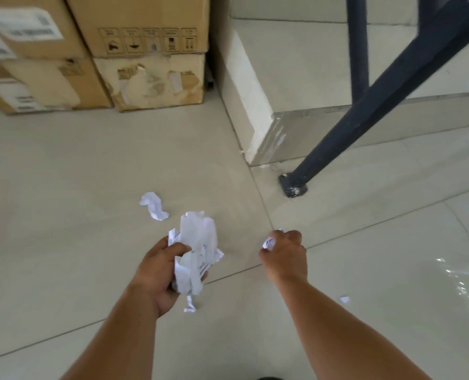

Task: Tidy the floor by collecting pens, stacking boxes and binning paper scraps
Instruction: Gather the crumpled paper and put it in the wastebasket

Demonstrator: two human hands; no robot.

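Note:
My left hand grips a bundle of crumpled white paper scraps above the tiled floor. My right hand is curled round a small crumpled paper scrap, which shows at its fingertips. A loose crumpled scrap lies on the floor beyond my left hand. A small scrap lies below the bundle, and a tiny piece lies to the right of my right forearm. Stacked cardboard boxes stand at the back left.
A dark metal leg slants down to a foot on the floor right of centre. A pale concrete step rises behind it. Glare marks the tiles at the right.

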